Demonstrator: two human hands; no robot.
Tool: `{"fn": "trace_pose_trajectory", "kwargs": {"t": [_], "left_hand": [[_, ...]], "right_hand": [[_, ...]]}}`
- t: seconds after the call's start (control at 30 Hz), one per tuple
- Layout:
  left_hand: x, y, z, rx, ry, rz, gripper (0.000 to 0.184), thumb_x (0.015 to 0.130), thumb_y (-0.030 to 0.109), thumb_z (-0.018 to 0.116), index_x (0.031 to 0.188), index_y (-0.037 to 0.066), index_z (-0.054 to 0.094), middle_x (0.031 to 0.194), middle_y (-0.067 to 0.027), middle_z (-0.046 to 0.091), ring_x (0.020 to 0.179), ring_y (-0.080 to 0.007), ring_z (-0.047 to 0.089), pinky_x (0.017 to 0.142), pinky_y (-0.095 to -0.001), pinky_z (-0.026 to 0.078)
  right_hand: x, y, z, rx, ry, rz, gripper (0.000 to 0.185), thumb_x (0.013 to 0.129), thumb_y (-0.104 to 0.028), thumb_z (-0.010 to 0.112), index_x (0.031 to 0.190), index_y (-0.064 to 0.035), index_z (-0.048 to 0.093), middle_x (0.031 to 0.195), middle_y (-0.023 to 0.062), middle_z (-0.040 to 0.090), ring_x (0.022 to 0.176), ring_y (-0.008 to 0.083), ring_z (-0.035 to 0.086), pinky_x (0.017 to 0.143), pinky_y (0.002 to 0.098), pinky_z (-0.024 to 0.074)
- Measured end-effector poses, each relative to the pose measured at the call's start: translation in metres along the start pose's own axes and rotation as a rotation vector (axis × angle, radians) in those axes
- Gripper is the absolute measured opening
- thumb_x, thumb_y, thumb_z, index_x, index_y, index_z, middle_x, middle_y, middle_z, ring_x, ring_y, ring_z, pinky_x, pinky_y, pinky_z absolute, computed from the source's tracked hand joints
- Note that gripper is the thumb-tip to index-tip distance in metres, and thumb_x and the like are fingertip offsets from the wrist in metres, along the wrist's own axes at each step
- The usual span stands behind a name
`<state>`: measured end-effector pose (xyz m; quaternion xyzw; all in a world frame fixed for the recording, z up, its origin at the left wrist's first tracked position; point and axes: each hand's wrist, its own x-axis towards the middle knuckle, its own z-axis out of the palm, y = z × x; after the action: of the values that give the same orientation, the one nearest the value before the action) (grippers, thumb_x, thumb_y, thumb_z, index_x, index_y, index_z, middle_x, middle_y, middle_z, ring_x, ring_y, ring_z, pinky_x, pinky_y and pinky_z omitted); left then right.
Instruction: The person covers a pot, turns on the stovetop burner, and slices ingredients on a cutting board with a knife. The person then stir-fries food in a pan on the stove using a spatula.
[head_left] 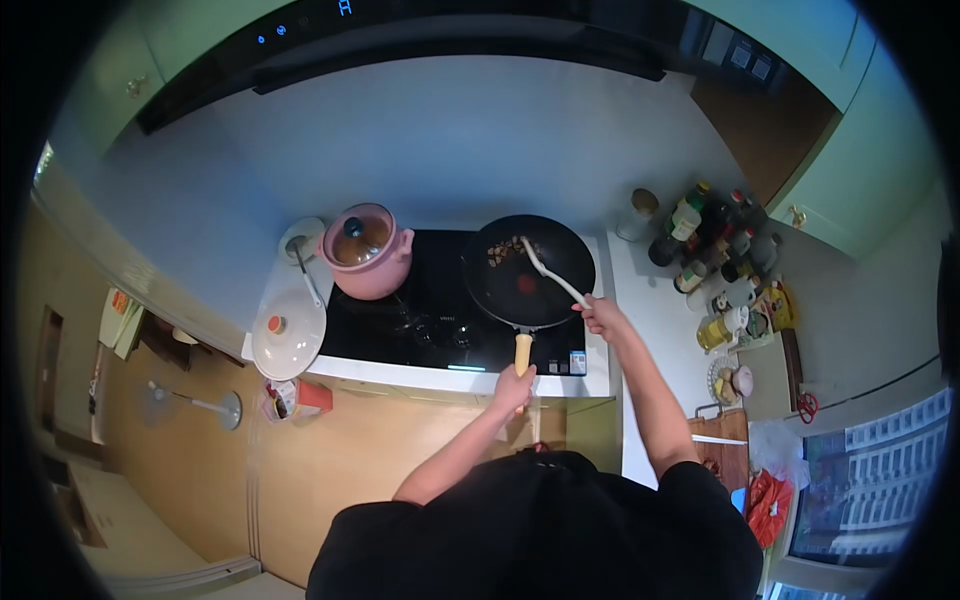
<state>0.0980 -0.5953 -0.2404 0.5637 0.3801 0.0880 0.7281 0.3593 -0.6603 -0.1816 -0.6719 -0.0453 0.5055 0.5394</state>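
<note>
A black frying pan (pixel 545 285) sits on the right side of the black cooktop (pixel 420 345). My left hand (pixel 514 388) is closed round its pale yellow handle (pixel 523 353). In my right hand (pixel 603 317) is a white spatula (pixel 556 277), gripped by the handle, its head down in the pan's far part. Small brown food pieces (pixel 505 250) lie near that head; their kind is too small to make out. A pink pot (pixel 372 275) with a glass lid (pixel 360 240) stands to the left of the pan.
Left of the cooktop are a pale lid (pixel 290 345) with an orange knob and a ladle (pixel 306 270) resting on a dish. Several bottles (pixel 690 215) crowd the right counter, with a wooden board (pixel 722 445) nearer me. Overhead hangs a range hood (pixel 450 35).
</note>
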Motion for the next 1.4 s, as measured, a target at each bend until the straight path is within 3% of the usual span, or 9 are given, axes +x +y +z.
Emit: {"fn": "trace_pose_trajectory", "kwargs": {"t": [0.17, 0.33, 0.57, 0.73, 0.83, 0.93, 1.03, 1.3, 1.4], "left_hand": [[-0.037, 0.024, -0.008, -0.025, -0.013, -0.045, 0.029, 0.096, 0.026, 0.060, 0.081, 0.003, 0.049, 0.056, -0.0022, 0.048, 0.042, -0.0128, 0.046, 0.038, -0.0309, 0.035], [0.012, 0.057, 0.000, -0.062, -0.065, -0.012, 0.023, 0.098, 0.023, 0.058, 0.087, 0.005, 0.049, 0.059, 0.0004, 0.048, 0.043, -0.0093, 0.043, 0.037, -0.0278, 0.032], [-0.025, 0.045, -0.011, 0.049, -0.053, 0.010, 0.022, 0.097, 0.022, 0.061, 0.090, 0.006, 0.048, 0.061, 0.0019, 0.044, 0.043, -0.0079, 0.040, 0.038, -0.0257, 0.032], [-0.014, 0.023, -0.009, -0.100, -0.086, -0.072, 0.023, 0.097, 0.021, 0.062, 0.090, 0.006, 0.045, 0.065, 0.0013, 0.045, 0.045, -0.0069, 0.039, 0.038, -0.0253, 0.031], [-0.011, 0.016, -0.006, -0.095, -0.058, -0.046, 0.025, 0.098, 0.022, 0.060, 0.085, 0.004, 0.048, 0.064, -0.0006, 0.048, 0.045, -0.0097, 0.044, 0.039, -0.0278, 0.034], [-0.007, 0.011, -0.007, -0.056, -0.058, -0.056, 0.025, 0.098, 0.022, 0.060, 0.086, 0.004, 0.048, 0.064, -0.0007, 0.047, 0.046, -0.0098, 0.045, 0.039, -0.0279, 0.036], [-0.004, 0.006, -0.006, -0.084, -0.058, -0.059, 0.025, 0.098, 0.023, 0.060, 0.087, 0.004, 0.047, 0.064, -0.0007, 0.047, 0.046, -0.0099, 0.045, 0.039, -0.0280, 0.036], [-0.006, 0.008, -0.003, -0.097, -0.061, -0.067, 0.026, 0.098, 0.024, 0.060, 0.087, 0.005, 0.046, 0.067, -0.0013, 0.047, 0.047, -0.0102, 0.046, 0.039, -0.0276, 0.036], [-0.004, 0.006, -0.004, -0.100, -0.076, -0.081, 0.026, 0.098, 0.024, 0.059, 0.087, 0.005, 0.046, 0.067, -0.0013, 0.047, 0.048, -0.0101, 0.046, 0.039, -0.0277, 0.036]], "right_hand": [[-0.084, -0.014, -0.048, 0.161, -0.190, 0.134, 0.040, 0.107, -0.031, 0.035, 0.104, 0.0024, 0.057, 0.060, -0.0072, 0.032, 0.043, 0.0035, 0.022, 0.037, 0.0207, 0.0171], [-0.105, -0.035, -0.032, 0.144, -0.178, -0.021, 0.040, 0.107, -0.032, 0.037, 0.105, 0.0014, 0.058, 0.060, -0.0085, 0.030, 0.044, 0.0051, 0.021, 0.040, 0.0219, 0.0189], [-0.131, -0.033, -0.035, -0.372, 0.028, -0.270, 0.038, 0.100, -0.036, 0.053, 0.090, -0.0019, 0.067, 0.060, -0.0036, 0.047, 0.051, 0.0062, 0.040, 0.046, 0.0254, 0.0300], [-0.119, -0.024, -0.032, -1.017, 0.340, -0.638, 0.016, 0.091, -0.018, 0.062, 0.097, -0.0025, 0.064, 0.073, 0.0120, 0.066, 0.071, 0.0278, 0.065, 0.066, 0.0395, 0.0500], [-0.127, -0.024, -0.014, -1.264, 0.492, -0.682, 0.020, 0.087, -0.014, 0.064, 0.107, -0.0076, 0.066, 0.088, 0.0179, 0.067, 0.084, 0.0368, 0.066, 0.076, 0.0462, 0.0522], [-0.134, -0.026, 0.000, -1.445, 0.480, -0.545, 0.026, 0.086, -0.015, 0.064, 0.111, -0.0140, 0.069, 0.099, 0.0187, 0.067, 0.093, 0.0367, 0.065, 0.080, 0.0466, 0.0525], [-0.105, -0.014, 0.009, -1.435, 0.367, -0.555, 0.036, 0.085, -0.014, 0.064, 0.120, -0.0194, 0.068, 0.099, 0.0171, 0.068, 0.093, 0.0366, 0.065, 0.080, 0.0454, 0.0531], [-0.006, -0.004, 0.058, -1.021, 0.510, -0.760, 0.030, 0.087, -0.015, 0.063, 0.116, -0.0114, 0.070, 0.100, 0.0223, 0.069, 0.095, 0.0393, 0.065, 0.085, 0.0479, 0.0524], [-0.017, 0.002, 0.074, -1.266, 0.390, -0.764, 0.031, 0.087, -0.012, 0.060, 0.117, -0.0127, 0.070, 0.092, 0.0216, 0.068, 0.088, 0.0391, 0.066, 0.080, 0.0471, 0.0535]]}}
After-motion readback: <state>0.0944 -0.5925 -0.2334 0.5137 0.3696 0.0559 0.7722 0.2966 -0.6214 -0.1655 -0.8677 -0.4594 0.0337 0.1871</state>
